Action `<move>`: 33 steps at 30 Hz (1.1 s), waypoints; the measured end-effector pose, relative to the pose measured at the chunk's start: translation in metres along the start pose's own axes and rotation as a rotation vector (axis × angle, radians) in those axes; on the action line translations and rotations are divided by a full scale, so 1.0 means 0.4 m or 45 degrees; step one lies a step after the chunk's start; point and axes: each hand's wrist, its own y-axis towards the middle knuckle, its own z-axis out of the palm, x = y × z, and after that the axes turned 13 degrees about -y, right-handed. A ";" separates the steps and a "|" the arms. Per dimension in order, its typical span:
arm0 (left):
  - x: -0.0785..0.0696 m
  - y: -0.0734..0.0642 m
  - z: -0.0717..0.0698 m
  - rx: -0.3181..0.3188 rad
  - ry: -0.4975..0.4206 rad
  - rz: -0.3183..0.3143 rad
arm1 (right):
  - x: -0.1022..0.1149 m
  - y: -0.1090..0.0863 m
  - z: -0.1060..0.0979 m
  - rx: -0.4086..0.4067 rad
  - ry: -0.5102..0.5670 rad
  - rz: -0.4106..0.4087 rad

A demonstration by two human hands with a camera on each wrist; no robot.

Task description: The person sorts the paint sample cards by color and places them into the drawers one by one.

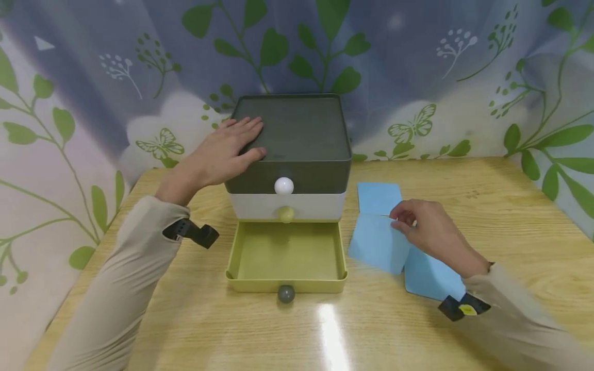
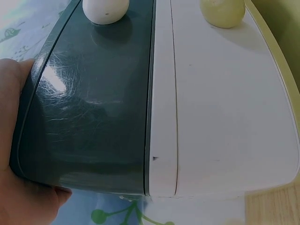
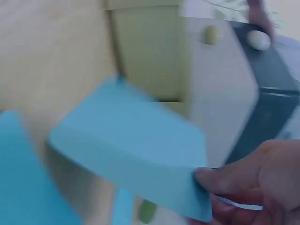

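Observation:
A small stacked drawer box with a dark green top tier [image 1: 297,129] stands on the table. My left hand [image 1: 227,149] rests on the left side of its top, fingers stretched out. Below the dark tier is a white drawer [image 1: 250,206], pushed in. The bottom yellow drawer [image 1: 287,252] is pulled out, with nothing visible inside. To the box's right, my right hand [image 1: 429,229] pinches a thin blue sheet [image 3: 136,136] by its corner, between thumb and fingers. The sheet is lifted and slightly bent. Two other blue sheets [image 1: 378,196] [image 1: 431,275] lie on the table around it.
A wooden table [image 1: 185,319] carries everything. Behind it hangs a leaf-patterned curtain [image 1: 394,62], close to the box's back. The yellow drawer's round grey knob [image 1: 286,294] sticks out toward me. A white knob [image 1: 284,186] and a yellow knob [image 1: 285,214] sit on the upper drawers.

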 end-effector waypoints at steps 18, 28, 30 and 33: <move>0.002 -0.001 0.002 -0.042 -0.013 0.016 | -0.067 -0.038 -0.007 0.484 1.427 0.386; -0.001 0.000 -0.005 -0.025 -0.023 -0.004 | -0.058 -0.079 0.016 0.543 1.687 0.220; 0.000 0.000 -0.004 -0.024 -0.022 -0.004 | -0.038 -0.079 0.024 0.535 1.700 0.183; 0.002 -0.001 0.001 -0.026 -0.024 0.000 | -0.001 -0.079 0.034 0.512 1.660 0.162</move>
